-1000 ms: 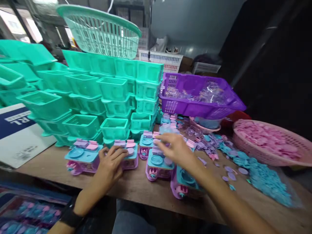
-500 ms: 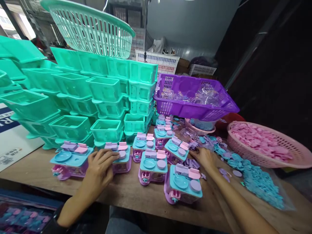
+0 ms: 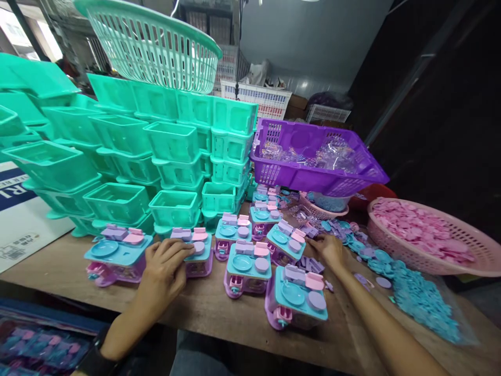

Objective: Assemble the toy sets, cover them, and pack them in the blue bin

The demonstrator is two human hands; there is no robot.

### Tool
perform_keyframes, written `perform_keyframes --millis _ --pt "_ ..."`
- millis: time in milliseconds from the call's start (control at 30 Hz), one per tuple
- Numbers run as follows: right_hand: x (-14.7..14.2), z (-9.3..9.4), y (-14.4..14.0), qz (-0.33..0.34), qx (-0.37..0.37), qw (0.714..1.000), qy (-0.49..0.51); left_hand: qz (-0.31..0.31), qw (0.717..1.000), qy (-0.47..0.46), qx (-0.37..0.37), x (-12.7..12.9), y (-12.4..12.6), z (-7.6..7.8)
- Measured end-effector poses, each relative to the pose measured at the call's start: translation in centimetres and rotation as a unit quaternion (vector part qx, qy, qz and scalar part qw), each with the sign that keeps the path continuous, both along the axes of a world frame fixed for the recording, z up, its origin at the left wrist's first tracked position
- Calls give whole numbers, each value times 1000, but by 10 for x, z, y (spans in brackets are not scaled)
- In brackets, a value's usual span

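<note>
My left hand (image 3: 165, 269) lies over a small toy kitchen (image 3: 202, 250), its curled fingers gripping the blue top and partly hiding it. That toy has a purple base with lilac and pink pieces on top. To its left stands another toy kitchen (image 3: 119, 256). Several more, such as the front toy kitchen (image 3: 299, 300), stand between my hands. My right hand (image 3: 331, 254) reaches into loose purple plastic parts (image 3: 312, 265) beside the toys. Its fingers are bent together at the pile, and what is between them is too small to make out.
Stacked green plastic boxes (image 3: 172, 169) rise at the back left, under a pale green basket (image 3: 156, 49). A purple crate (image 3: 317, 175) holds clear bags. At right are a pink basket (image 3: 483, 250) of pink pieces and loose blue parts (image 3: 422, 297). A white carton (image 3: 27, 224) stands left.
The whole view has shifted slightly to the right and tilted. My left hand stays on the same toy kitchen, and my right hand stays at the purple parts with its fingers slightly shifted.
</note>
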State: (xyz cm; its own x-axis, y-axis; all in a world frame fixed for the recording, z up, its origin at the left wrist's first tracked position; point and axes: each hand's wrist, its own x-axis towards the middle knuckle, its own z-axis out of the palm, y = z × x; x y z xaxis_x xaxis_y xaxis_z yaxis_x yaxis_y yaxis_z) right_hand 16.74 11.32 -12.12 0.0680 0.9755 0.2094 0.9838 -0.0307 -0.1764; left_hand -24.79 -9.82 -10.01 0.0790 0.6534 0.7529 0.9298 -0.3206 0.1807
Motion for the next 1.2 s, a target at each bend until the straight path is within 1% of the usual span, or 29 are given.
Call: perform_keyframes --millis 100,200,300,367,467,533,600,667,700,733,767,800,833,867,900,933,967,1000,1033,1067,1100,1133,1167,1200 --pt "-2 0 2 7 14 1000 0 -7 1000 -1 -14 2 0 6" --pt "-7 1 6 -1 14 1000 -10 -4 1000 -6 -1 4 1 10" --pt "-10 5 5 -6 -5 999 -36 -4 1000 6 9 4 0 12" --pt "-9 11 -2 4 -14 998 -60 -4 1000 10 7 5 0 10" --pt "-4 24 -15 17 -14 994 -105 -2 1000 -12 10 5 -2 5" --pt "1 36 -23 16 -23 991 -133 -9 1000 -23 10 5 -1 2" --pt "5 51 -28 14 -38 988 -151 -15 1000 -28 1 4 0 3" --pt "8 68 -31 25 -47 986 -157 -12 999 -38 -22 4 1 7" --pt "8 76 -34 44 -45 986 -151 -8 998 -49 -35 6 0 11" --pt "6 84 -36 78 -35 987 -132 -5 997 -68 -44 9 -2 16" --pt "2 90 -39 123 -18 987 -103 -9 994 -96 -47 14 -5 22" --pt "-4 94 -43 187 9 981 -56 -17 990 -135 -44 21 -9 28" --pt "-14 97 -47 252 41 967 2 -37 981 -185 -35 29 -12 34" --pt "-28 97 -51 308 77 947 45 -73 967 -244 -31 38 -14 39" --pt "-46 96 -57 361 111 923 69 -98 943 -317 -43 46 -15 44" --pt "-68 95 -64 406 137 901 72 -106 914 -387 -69 53 -14 48" --pt "-93 94 -74 453 166 873 64 -114 879 -448 -113 59 -14 51" --pt "-119 94 -85 507 180 842 45 -122 839 -508 -153 62 -14 54" --pt "-146 95 -97 554 222 801 34 -134 805 -551 -177 63 -14 57" --pt "-172 97 -109 588 258 767 20 -146 778 -582 -189 62 -16 59" --pt "-196 100 -120 610 285 739 7 -157 757 -606 -186 58 -20 61" --pt "-217 103 -130 623 306 719 4 -166 743 -624 -176 52 -24 62" --pt "-235 107 -137 632 308 711 9 -169 731 -640 -165 45 -29 63" --pt "-250 110 -142 642 289 710 27 -163 723 -653 -152 35 -34 63"
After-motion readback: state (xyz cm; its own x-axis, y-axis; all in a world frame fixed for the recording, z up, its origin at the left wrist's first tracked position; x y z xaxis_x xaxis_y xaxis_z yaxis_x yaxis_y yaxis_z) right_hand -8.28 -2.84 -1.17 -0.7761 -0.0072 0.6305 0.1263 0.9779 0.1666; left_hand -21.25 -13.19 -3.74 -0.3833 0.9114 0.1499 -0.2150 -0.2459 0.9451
